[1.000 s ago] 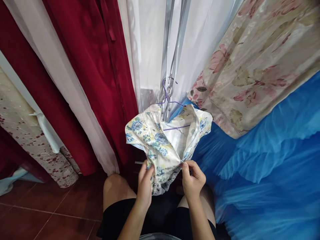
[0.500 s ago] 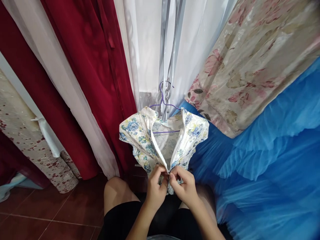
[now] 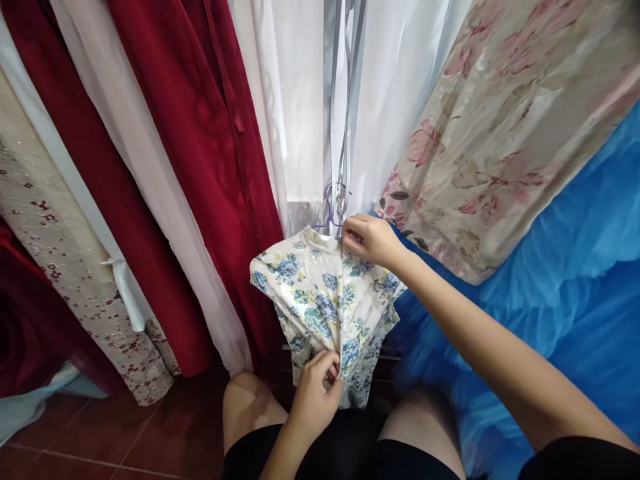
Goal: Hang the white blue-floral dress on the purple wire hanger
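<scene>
A white floral garment [image 3: 320, 293] with blue roses hangs in front of me on a purple wire hanger [image 3: 329, 197]. Its zipper [image 3: 341, 300] runs down the middle, and the two sides meet along it. At the top, by the collar, my right hand [image 3: 373, 239] is closed in a pinch at the zipper's upper end; the pull itself is hidden by the fingers. Lower down, my left hand [image 3: 317, 385] pinches the fabric beside the zipper, just above my lap.
Dark red drapes [image 3: 195, 133] and pale cloths hang on the left, white fabric [image 3: 300, 100] behind. On the right are a pink-flowered cloth [image 3: 480, 153] and blue tulle [image 3: 565, 293]. Red floor tiles [image 3: 150, 433] show at lower left.
My right hand has moved up from the lower zipper to the collar, and the zipper's open V has closed. My left hand stays low, holding the fabric.
</scene>
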`<action>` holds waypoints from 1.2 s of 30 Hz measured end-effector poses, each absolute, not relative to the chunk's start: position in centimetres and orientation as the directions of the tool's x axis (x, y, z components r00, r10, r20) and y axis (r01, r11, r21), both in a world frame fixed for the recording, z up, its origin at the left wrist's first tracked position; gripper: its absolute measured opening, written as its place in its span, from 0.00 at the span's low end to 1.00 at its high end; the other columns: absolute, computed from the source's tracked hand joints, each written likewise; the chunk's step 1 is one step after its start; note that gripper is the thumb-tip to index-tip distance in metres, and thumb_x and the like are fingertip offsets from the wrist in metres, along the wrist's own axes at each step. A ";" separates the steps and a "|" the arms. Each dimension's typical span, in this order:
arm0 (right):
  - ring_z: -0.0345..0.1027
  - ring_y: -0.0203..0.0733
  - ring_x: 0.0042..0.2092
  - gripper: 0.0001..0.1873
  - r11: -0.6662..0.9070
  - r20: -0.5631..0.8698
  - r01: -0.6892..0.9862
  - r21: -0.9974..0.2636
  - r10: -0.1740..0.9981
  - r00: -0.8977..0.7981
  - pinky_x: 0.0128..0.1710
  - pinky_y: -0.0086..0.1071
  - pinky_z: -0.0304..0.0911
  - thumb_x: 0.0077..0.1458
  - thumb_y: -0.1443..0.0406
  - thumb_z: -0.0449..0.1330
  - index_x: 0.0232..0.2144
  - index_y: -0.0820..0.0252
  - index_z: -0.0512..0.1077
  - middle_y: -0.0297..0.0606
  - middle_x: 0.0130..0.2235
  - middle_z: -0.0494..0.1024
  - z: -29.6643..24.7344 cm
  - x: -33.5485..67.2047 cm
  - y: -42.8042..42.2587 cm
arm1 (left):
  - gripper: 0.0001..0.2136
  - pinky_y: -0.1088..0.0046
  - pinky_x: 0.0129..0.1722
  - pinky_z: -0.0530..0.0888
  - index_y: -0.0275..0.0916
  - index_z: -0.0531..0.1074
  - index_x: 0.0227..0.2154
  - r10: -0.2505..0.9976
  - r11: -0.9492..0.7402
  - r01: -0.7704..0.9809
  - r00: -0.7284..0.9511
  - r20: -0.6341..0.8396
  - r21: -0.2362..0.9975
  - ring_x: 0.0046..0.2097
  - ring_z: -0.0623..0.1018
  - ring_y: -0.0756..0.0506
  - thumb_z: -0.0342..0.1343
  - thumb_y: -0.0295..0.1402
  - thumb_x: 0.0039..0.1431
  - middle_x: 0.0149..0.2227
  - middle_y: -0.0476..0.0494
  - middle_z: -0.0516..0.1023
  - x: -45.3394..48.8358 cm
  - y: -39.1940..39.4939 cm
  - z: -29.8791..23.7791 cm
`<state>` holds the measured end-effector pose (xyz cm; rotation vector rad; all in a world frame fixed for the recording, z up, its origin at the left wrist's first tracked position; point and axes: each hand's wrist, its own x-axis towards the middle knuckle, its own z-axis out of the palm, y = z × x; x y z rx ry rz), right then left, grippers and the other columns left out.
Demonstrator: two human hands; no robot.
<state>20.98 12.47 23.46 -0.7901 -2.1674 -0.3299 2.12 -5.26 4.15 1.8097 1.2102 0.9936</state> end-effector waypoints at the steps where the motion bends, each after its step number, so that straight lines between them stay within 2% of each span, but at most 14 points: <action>1: 0.58 0.36 0.29 0.07 0.768 0.762 0.640 -0.023 0.428 -0.486 0.30 0.30 0.51 0.55 0.70 0.55 0.26 0.57 0.66 0.33 0.26 0.66 23.1 20.9 12.2 | 0.04 0.72 0.37 0.68 0.41 0.65 0.30 0.947 -0.288 0.371 0.250 0.204 0.883 0.35 0.72 0.46 0.53 0.25 0.56 0.32 0.48 0.69 1.9 -5.2 4.0; 3: 0.60 0.36 0.28 0.06 0.764 0.784 0.645 -0.037 0.423 -0.455 0.30 0.30 0.52 0.55 0.69 0.56 0.26 0.57 0.66 0.32 0.25 0.67 22.1 20.8 11.3 | 0.03 0.70 0.41 0.71 0.41 0.69 0.35 0.942 -0.308 0.338 0.239 0.236 0.889 0.38 0.75 0.45 0.55 0.27 0.59 0.35 0.46 0.73 1.3 -4.8 4.4; 6: 0.62 0.36 0.27 0.07 0.732 0.834 0.678 -0.069 0.416 -0.363 0.30 0.31 0.54 0.55 0.68 0.57 0.25 0.56 0.65 0.32 0.23 0.67 20.9 20.9 9.7 | 0.10 0.68 0.47 0.71 0.42 0.71 0.47 0.908 -0.419 0.306 0.168 0.385 0.855 0.43 0.76 0.44 0.55 0.32 0.64 0.39 0.44 0.76 0.8 -2.9 7.9; 9: 0.62 0.36 0.26 0.10 0.704 0.872 0.701 -0.118 0.411 -0.266 0.30 0.31 0.55 0.56 0.66 0.57 0.23 0.56 0.64 0.32 0.22 0.68 20.5 21.0 8.8 | 0.13 0.69 0.46 0.72 0.43 0.73 0.52 0.806 -0.575 0.317 0.062 0.589 0.754 0.40 0.76 0.45 0.52 0.34 0.68 0.37 0.45 0.76 1.0 0.5 13.6; 13: 0.60 0.35 0.24 0.10 0.706 0.872 0.639 -0.304 0.477 -0.113 0.29 0.31 0.55 0.54 0.66 0.59 0.22 0.56 0.66 0.30 0.20 0.67 19.6 20.5 8.1 | 0.15 0.67 0.44 0.72 0.44 0.73 0.56 0.688 -0.693 0.407 0.129 0.714 0.595 0.39 0.75 0.46 0.51 0.34 0.69 0.39 0.45 0.76 2.5 5.3 19.3; 15: 0.58 0.34 0.24 0.10 0.681 0.815 0.546 -0.488 0.579 0.008 0.28 0.30 0.54 0.54 0.65 0.60 0.22 0.57 0.67 0.30 0.20 0.66 18.5 19.9 7.6 | 0.10 0.67 0.44 0.72 0.41 0.76 0.46 0.664 -0.709 0.464 0.184 0.725 0.531 0.42 0.75 0.45 0.51 0.33 0.69 0.40 0.44 0.76 3.2 6.9 20.0; 18: 0.56 0.34 0.23 0.11 0.585 0.624 0.237 -0.776 0.766 0.154 0.26 0.30 0.53 0.54 0.61 0.62 0.23 0.58 0.69 0.30 0.21 0.67 16.6 18.7 7.1 | 0.08 0.66 0.46 0.71 0.39 0.74 0.37 0.650 -0.702 0.532 0.209 0.730 0.473 0.44 0.75 0.43 0.50 0.31 0.70 0.40 0.42 0.76 3.7 7.8 19.4; 21: 0.56 0.34 0.23 0.12 0.454 0.447 -0.067 -0.888 0.889 0.101 0.25 0.29 0.53 0.53 0.57 0.63 0.25 0.59 0.70 0.30 0.21 0.67 15.8 17.8 7.0 | 0.08 0.65 0.47 0.70 0.39 0.71 0.37 0.635 -0.695 0.570 0.201 0.746 0.438 0.45 0.74 0.43 0.47 0.30 0.71 0.40 0.42 0.75 3.6 7.4 18.8; 23: 0.56 0.34 0.22 0.14 0.415 0.419 -0.144 -0.898 0.908 0.001 0.24 0.29 0.53 0.54 0.55 0.62 0.25 0.58 0.70 0.29 0.19 0.67 15.9 17.5 7.2 | 0.08 0.66 0.47 0.70 0.39 0.69 0.36 0.623 -0.697 0.582 0.204 0.755 0.418 0.44 0.74 0.43 0.46 0.30 0.71 0.39 0.43 0.74 3.6 7.1 18.7; 26: 0.57 0.34 0.23 0.16 0.476 0.480 -0.078 -0.876 0.876 -0.040 0.25 0.29 0.54 0.59 0.53 0.59 0.26 0.58 0.69 0.29 0.20 0.67 15.8 17.2 7.6 | 0.08 0.66 0.47 0.69 0.39 0.68 0.35 0.601 -0.709 0.574 0.186 0.777 0.411 0.44 0.73 0.43 0.46 0.30 0.71 0.38 0.43 0.73 3.8 6.9 19.0; 28: 0.57 0.35 0.23 0.14 0.535 0.540 0.110 -0.838 0.841 0.030 0.26 0.29 0.53 0.59 0.55 0.59 0.27 0.58 0.69 0.30 0.21 0.67 14.9 17.1 8.1 | 0.08 0.67 0.47 0.69 0.39 0.68 0.36 0.580 -0.723 0.549 0.152 0.801 0.419 0.44 0.73 0.44 0.46 0.31 0.71 0.39 0.43 0.73 3.7 7.1 19.5; 31: 0.58 0.35 0.22 0.12 0.490 0.537 0.358 -0.795 0.843 0.039 0.26 0.29 0.51 0.56 0.60 0.59 0.23 0.58 0.69 0.30 0.19 0.66 12.0 17.0 8.9 | 0.09 0.70 0.46 0.69 0.39 0.70 0.37 0.571 -0.718 0.500 0.025 0.821 0.484 0.42 0.74 0.45 0.47 0.34 0.71 0.38 0.44 0.74 2.4 8.3 20.6; 34: 0.56 0.34 0.21 0.12 0.420 0.443 0.358 -0.834 0.896 -0.020 0.24 0.29 0.50 0.53 0.62 0.58 0.20 0.58 0.66 0.29 0.18 0.64 9.1 17.1 8.7 | 0.10 0.73 0.44 0.70 0.38 0.73 0.37 0.586 -0.687 0.391 -0.201 0.785 0.613 0.40 0.74 0.47 0.51 0.37 0.69 0.36 0.46 0.75 -1.5 10.8 21.5; 36: 0.54 0.33 0.21 0.13 0.388 0.395 0.280 -0.878 0.918 -0.033 0.24 0.28 0.48 0.52 0.62 0.58 0.18 0.58 0.65 0.28 0.17 0.62 8.0 17.0 7.7 | 0.09 0.75 0.43 0.70 0.37 0.73 0.35 0.624 -0.659 0.225 -0.370 0.688 0.718 0.39 0.74 0.48 0.54 0.37 0.66 0.35 0.46 0.75 -4.9 13.1 21.2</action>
